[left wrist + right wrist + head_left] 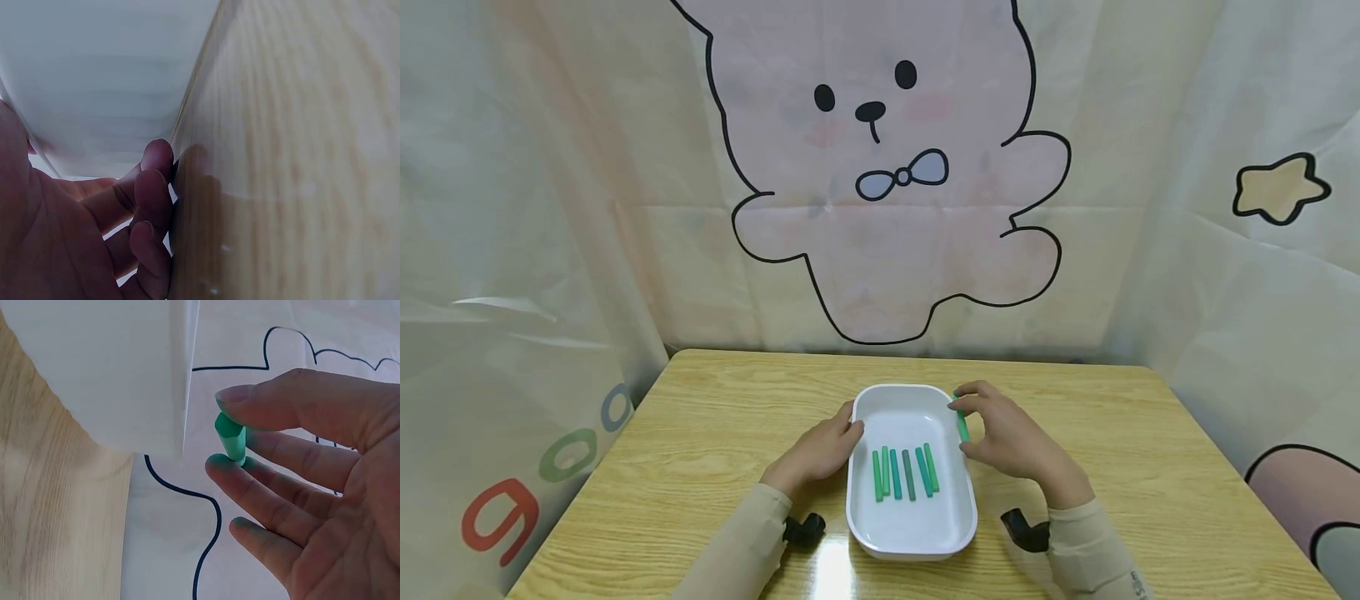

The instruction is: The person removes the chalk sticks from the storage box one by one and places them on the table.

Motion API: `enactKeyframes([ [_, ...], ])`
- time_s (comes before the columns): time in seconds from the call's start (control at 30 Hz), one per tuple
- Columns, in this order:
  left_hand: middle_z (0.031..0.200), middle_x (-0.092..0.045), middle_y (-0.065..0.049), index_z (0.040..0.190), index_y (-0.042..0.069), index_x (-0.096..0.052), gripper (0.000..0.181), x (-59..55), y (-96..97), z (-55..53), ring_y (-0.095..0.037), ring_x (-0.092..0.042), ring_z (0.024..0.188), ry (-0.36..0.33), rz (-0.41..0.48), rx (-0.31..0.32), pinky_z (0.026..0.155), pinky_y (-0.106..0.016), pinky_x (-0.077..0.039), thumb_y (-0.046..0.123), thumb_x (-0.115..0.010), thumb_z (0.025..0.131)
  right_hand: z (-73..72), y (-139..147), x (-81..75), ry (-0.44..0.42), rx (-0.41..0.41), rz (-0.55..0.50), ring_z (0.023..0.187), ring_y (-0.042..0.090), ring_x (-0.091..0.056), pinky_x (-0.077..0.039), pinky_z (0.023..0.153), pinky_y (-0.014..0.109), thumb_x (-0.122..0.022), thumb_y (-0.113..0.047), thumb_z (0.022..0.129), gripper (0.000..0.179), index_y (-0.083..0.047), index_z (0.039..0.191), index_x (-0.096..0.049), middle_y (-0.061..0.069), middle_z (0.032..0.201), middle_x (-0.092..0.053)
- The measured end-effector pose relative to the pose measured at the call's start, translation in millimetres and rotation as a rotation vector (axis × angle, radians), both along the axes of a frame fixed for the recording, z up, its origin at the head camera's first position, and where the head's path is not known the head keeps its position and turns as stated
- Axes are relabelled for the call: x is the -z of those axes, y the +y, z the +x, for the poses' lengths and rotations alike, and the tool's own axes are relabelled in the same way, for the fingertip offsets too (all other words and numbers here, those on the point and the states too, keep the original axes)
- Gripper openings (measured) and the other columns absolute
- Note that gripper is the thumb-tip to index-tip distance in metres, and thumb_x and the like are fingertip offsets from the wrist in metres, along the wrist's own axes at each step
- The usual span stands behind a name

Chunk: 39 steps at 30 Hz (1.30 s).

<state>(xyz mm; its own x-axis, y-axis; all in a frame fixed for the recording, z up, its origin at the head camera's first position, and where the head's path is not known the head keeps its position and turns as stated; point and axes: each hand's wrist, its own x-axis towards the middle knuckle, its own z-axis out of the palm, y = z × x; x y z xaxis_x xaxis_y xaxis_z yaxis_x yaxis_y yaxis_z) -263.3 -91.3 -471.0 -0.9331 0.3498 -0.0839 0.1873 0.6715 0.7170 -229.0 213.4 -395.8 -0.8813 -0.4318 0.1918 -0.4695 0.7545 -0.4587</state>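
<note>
My left hand [822, 442] holds the white tray [912, 533] at its left side, thumb over the rim and fingers along the outer wall. In the left wrist view, the curled fingertips [156, 156] sit low by that wall, right at the tabletop. Beyond the tray's right rim, my right hand [1011, 433] pinches a green chalk stick [232, 440] between thumb and fingers. Green marks show on its fingertips [220, 464]. Several chalk sticks [912, 475] in different greens lie side by side in a row on the tray's floor.
A wooden table [737, 400] carries the tray. Behind it hangs a curtain [880, 250] with a printed bear, and more printed sheets line both sides. Black wrist mounts [1026, 531] stick out inward from the sleeves, low over the table.
</note>
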Motion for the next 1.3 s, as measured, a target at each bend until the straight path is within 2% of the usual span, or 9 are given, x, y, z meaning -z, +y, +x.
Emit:
enactKeyframes([
  [0.13, 0.148, -0.059, -0.012, 0.162, 0.017, -0.032, 0.057, -0.3, 0.2, -0.4, -0.022, -0.063, 0.119, -0.003, -0.01, -0.003, 0.109, -0.053, -0.047, 0.042, -0.031, 0.111, -1.1, 6, -0.2, 0.014, -0.001, -0.009, 0.118, 0.033, -0.065, -0.054, 0.098, 0.052, -0.084, -0.008, 0.082, 0.048, 0.002, 0.126, -0.069, 0.015, 0.142, -0.057],
  [0.3, 0.148, -0.059, -0.012, 0.163, 0.017, -0.032, 0.058, -0.8, 0.0, -0.7, -0.023, -0.063, 0.12, -0.005, -0.016, -0.005, 0.11, -0.053, -0.047, 0.042, -0.031, 0.111, -3.4, 11, 1.1, 0.016, 0.009, 0.0, 0.122, 0.035, -0.064, -0.054, 0.099, 0.053, -0.084, -0.011, 0.083, 0.051, 0.001, 0.129, -0.068, 0.015, 0.143, -0.057],
  [0.6, 0.146, -0.061, -0.012, 0.162, 0.016, -0.033, 0.057, 1.6, -0.4, -1.1, -0.022, -0.064, 0.118, 0.005, -0.015, 0.003, 0.108, -0.053, -0.048, 0.041, -0.032, 0.111, -6.6, 18, 4.1, -0.041, 0.044, 0.012, 0.125, 0.037, -0.061, -0.054, 0.098, 0.056, -0.083, -0.01, 0.084, 0.053, 0.0, 0.133, -0.065, 0.015, 0.146, -0.055],
  [1.0, 0.15, -0.058, -0.012, 0.163, 0.018, -0.03, 0.059, 1.2, 0.3, -1.6, -0.027, -0.06, 0.131, -0.015, -0.008, -0.006, 0.113, -0.054, -0.044, 0.044, -0.032, 0.111, -11.0, 23, 8.8, -0.062, 0.048, 0.015, 0.124, 0.037, -0.06, -0.055, 0.097, 0.054, -0.082, -0.009, 0.084, 0.052, 0.001, 0.133, -0.065, 0.016, 0.145, -0.055],
  [1.3, 0.149, -0.059, -0.012, 0.163, 0.019, -0.031, 0.057, 1.6, -0.8, -1.4, -0.027, -0.063, 0.126, -0.002, -0.012, -0.013, 0.11, -0.055, -0.047, 0.043, -0.032, 0.111, -15.7, 26, 13.4, -0.13, 0.079, 0.022, 0.127, 0.039, -0.058, -0.053, 0.098, 0.056, -0.081, -0.01, 0.086, 0.05, -0.001, 0.132, -0.066, 0.014, 0.143, -0.055],
])
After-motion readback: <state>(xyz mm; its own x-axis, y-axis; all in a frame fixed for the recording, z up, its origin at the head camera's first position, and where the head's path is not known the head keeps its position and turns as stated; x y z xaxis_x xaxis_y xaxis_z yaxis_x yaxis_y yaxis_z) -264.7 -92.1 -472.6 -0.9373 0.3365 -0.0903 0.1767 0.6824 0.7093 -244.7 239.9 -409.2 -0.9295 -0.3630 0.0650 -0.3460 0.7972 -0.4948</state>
